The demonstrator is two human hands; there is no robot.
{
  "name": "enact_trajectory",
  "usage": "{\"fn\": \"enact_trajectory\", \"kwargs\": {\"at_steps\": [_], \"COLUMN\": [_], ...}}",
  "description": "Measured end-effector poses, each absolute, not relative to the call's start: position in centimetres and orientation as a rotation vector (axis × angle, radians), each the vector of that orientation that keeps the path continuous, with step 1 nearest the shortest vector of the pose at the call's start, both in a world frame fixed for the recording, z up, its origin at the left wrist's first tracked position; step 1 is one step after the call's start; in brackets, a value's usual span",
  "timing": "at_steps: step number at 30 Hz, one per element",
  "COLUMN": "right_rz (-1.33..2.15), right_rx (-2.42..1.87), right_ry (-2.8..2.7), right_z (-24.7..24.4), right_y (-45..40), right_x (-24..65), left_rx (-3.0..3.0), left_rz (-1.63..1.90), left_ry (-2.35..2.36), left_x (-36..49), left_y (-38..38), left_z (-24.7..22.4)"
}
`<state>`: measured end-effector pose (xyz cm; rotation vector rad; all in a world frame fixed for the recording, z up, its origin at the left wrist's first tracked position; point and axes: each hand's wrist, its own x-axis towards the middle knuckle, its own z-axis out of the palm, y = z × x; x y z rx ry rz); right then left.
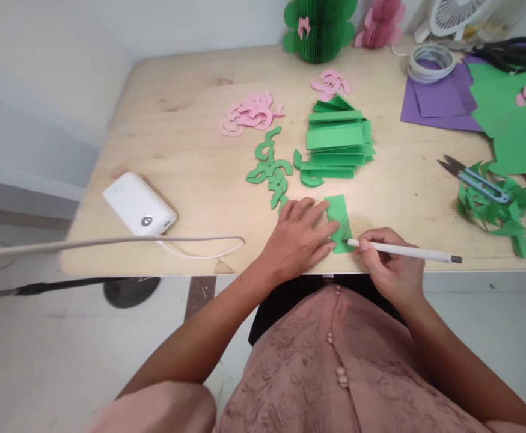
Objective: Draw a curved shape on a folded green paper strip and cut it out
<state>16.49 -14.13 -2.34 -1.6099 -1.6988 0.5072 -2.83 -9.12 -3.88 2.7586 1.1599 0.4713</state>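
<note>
A small green paper strip (338, 210) with faint curved lines drawn on it lies at the table's front edge. My left hand (299, 237) rests flat with fingers apart, its fingertips on the strip's left side. Between the fingers of my right hand (393, 264) is a white pen (407, 250), its dark tip at the strip's lower right part. Just beyond my left hand are several green curved cutouts (274, 171). Above the strip sits a stack of folded green paper pieces (337, 139).
Pink cutouts (253, 113) lie farther back. On the right are small scissors (479, 180) on green scraps (488, 210), a tape roll (430, 63), purple paper (443, 102) and black-handled scissors (508, 54). A white power bank (139, 204) with a cable is at left. Paper ornaments (319, 30) stand behind.
</note>
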Motion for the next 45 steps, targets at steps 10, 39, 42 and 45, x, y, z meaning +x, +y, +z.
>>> {"fn": "enact_trajectory", "kwargs": {"at_steps": [10,39,42,45], "right_rz": [0.574,0.464,0.477,0.503], "right_rx": [-1.586,-1.617,-1.604,-1.587], "right_ry": [-1.663,-1.769,-1.767,-1.768], "right_z": [-2.29,-2.25,-2.25,-2.21], "right_y": [-14.17,-14.16,-14.15,-14.14], "right_x": [16.74,16.59,16.6,16.62], "left_rx": [2.757,2.772,2.774,2.77], "left_rz": [0.481,0.453,0.455,0.446], "left_ry": [1.155,1.169,1.17,1.171], "left_x": [-2.84,-2.86,-2.85,-2.85], "left_y": [-9.12,-9.15,-9.17,-9.17], "left_z": [-3.84,-3.82,-3.84,-3.81]}}
